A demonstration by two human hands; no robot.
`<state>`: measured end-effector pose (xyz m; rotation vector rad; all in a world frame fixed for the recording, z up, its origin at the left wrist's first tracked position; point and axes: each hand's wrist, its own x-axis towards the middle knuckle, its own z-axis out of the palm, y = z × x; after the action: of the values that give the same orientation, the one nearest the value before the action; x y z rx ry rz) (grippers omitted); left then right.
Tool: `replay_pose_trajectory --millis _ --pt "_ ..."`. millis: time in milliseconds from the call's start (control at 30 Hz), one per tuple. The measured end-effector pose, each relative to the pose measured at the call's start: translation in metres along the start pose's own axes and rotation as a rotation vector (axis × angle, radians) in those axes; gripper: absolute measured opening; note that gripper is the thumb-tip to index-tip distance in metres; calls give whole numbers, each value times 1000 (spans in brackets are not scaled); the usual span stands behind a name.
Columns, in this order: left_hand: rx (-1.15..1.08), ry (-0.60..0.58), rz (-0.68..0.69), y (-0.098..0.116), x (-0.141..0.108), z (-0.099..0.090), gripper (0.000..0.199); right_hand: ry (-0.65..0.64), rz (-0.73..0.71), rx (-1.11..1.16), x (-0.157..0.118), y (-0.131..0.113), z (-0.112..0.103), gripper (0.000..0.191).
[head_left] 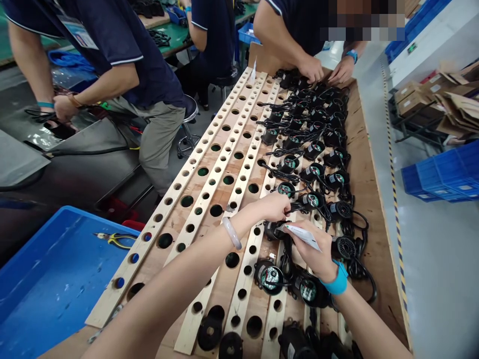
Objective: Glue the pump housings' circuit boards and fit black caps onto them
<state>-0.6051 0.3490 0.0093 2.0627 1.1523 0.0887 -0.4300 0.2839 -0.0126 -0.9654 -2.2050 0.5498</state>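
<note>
My left hand (277, 207), with a pale bangle on its wrist, is closed just above a black round motor housing (272, 230). Whatever its fingers pinch is hidden; black cables (298, 206) lie right beside them. In my right hand (316, 254), which wears a blue wristband, is a white flat tube (305, 236) with small print, its narrow end pointing at that housing. Nearer to me, an open housing (270, 277) shows a green circuit board inside, and another open housing (308, 290) sits below my right wrist.
Wooden strips with holes (209, 192) run along the board. Rows of corded housings (314, 149) fill its right side. A co-worker's hands (325, 70) work at the far end; another person (112, 70) stands left. Pliers (116, 239) lie in a blue bin (56, 279).
</note>
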Motion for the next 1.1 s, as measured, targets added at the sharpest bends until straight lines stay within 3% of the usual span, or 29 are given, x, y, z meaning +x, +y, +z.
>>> replay_pose_trajectory --millis 533,800,1100 --pt "1 32 -7 -1 -2 2 8 43 23 27 1 -2 -8 17" --pt "5 38 12 -2 -1 4 8 -36 29 43 -14 -3 -8 21" --pt "1 37 3 1 -4 1 11 -42 10 6 -10 0 -10 20"
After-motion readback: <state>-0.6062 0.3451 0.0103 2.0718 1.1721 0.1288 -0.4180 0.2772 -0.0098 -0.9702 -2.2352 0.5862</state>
